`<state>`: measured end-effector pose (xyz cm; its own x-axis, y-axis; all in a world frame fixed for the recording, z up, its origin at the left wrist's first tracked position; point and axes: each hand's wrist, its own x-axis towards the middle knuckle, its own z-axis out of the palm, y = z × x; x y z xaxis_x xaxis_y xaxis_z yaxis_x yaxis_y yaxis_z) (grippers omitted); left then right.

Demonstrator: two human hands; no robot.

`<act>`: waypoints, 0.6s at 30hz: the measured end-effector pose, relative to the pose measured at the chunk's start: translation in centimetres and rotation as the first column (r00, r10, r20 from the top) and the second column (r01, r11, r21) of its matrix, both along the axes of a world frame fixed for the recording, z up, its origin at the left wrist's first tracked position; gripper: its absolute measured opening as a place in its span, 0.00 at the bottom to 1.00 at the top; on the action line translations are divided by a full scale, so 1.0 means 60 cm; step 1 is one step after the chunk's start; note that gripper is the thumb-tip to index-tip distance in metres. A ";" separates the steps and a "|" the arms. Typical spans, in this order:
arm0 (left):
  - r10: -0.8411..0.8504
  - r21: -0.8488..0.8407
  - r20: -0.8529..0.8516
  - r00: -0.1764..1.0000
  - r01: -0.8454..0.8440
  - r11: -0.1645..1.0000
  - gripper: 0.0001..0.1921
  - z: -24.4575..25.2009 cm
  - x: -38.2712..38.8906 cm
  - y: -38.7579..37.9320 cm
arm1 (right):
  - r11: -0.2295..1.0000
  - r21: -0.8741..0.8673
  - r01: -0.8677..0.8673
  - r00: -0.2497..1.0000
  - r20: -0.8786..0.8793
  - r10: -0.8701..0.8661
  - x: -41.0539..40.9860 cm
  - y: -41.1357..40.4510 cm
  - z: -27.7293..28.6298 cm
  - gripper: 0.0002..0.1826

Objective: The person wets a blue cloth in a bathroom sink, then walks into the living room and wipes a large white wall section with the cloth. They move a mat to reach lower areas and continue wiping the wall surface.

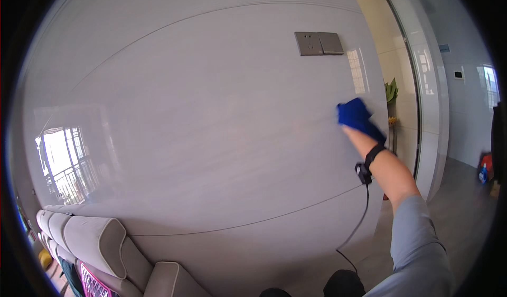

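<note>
My right arm reaches out to a glossy pale tiled wall (222,118). A blue cloth (355,111) is in my right hand (349,132) and covers most of it, so the fingers are hidden. The cloth is at the wall's surface near its right edge, below a grey socket and switch panel (319,43). One end of the cloth hangs down along the forearm. A black strap (374,156) with a small device circles the wrist, and a dark cable (362,217) runs down from it. My left hand is out of view.
At the lower left stands a beige sofa (87,243) with a pink-edged item (93,281) on it. A doorway (392,51) opens right of the wall, with a green plant (391,90) inside. A blue bottle (483,173) stands on the floor at far right.
</note>
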<state>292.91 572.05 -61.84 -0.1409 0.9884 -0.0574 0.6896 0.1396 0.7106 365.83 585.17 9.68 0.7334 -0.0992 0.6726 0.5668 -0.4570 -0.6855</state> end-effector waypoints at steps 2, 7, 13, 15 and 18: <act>-0.013 0.138 -0.084 0.996 0.025 0.990 0.23 -0.072 -0.005 0.008 | 0.931 -0.365 -0.005 0.751 0.614 0.244 -0.188 -0.007 -0.051 0.16; -0.138 -0.126 -0.106 0.985 0.124 0.984 0.21 0.012 0.102 0.017 | 0.275 -0.945 0.175 -0.079 0.265 0.961 -0.388 -0.023 0.023 0.12; -0.005 -0.163 0.262 0.965 0.049 0.985 0.23 -0.026 0.121 -0.025 | 0.864 -0.295 -0.407 0.103 0.925 0.365 -0.360 0.068 0.343 0.12; 0.002 -0.115 0.270 0.963 0.030 0.993 0.24 0.004 0.105 -0.046 | 0.882 -0.099 -0.460 0.289 0.923 0.255 -0.357 0.106 0.424 0.14; 0.163 -0.256 0.154 0.975 -0.120 0.959 0.23 0.081 0.110 -0.064 | 0.995 -0.027 -0.096 0.093 0.995 0.036 -0.373 0.115 0.403 0.21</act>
